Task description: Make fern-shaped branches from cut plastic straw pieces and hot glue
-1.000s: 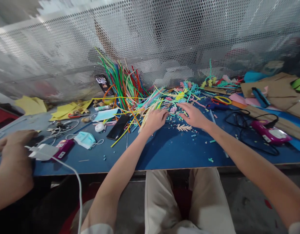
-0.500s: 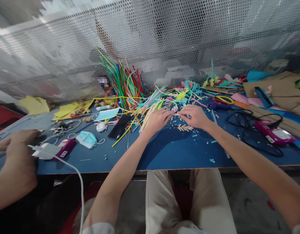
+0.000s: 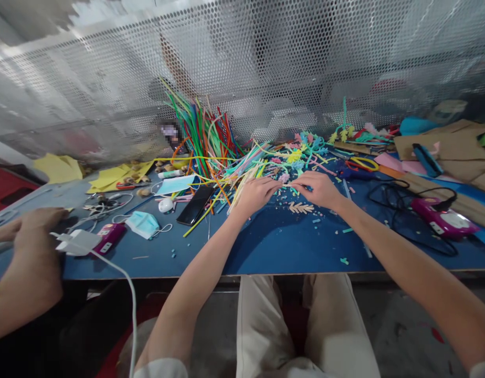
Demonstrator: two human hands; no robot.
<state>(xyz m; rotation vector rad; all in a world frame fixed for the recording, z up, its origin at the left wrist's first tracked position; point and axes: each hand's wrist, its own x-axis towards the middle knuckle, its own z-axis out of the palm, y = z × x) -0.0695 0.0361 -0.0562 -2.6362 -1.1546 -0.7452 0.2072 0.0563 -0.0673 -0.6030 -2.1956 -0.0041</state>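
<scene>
My left hand point(image 3: 260, 193) and my right hand point(image 3: 316, 188) are close together over the blue table, fingertips pinched. Between them runs a short pale pipe cleaner point(image 3: 287, 185), one end in each hand; most of it is hidden by the fingers. Just below the right hand, a cream leaf-shaped piece point(image 3: 301, 208) lies on the table among small coloured scraps. Cream pipe cleaners point(image 3: 239, 185) are heaped beside my left hand. Behind both hands is a pile of finished-looking pastel flower shapes point(image 3: 295, 155).
A bundle of long coloured pipe cleaners point(image 3: 203, 136) leans on the perforated metal screen point(image 3: 290, 63). To the left are a black phone point(image 3: 194, 205), a face mask point(image 3: 142, 224) and another person's arm point(image 3: 40, 252). Rightward lie yellow-handled scissors point(image 3: 364, 164) and a purple power strip point(image 3: 443, 218) with black cable.
Both hands keep their pinch on the pale pipe cleaner, nearly unmoved. The whole view has shifted slightly.
</scene>
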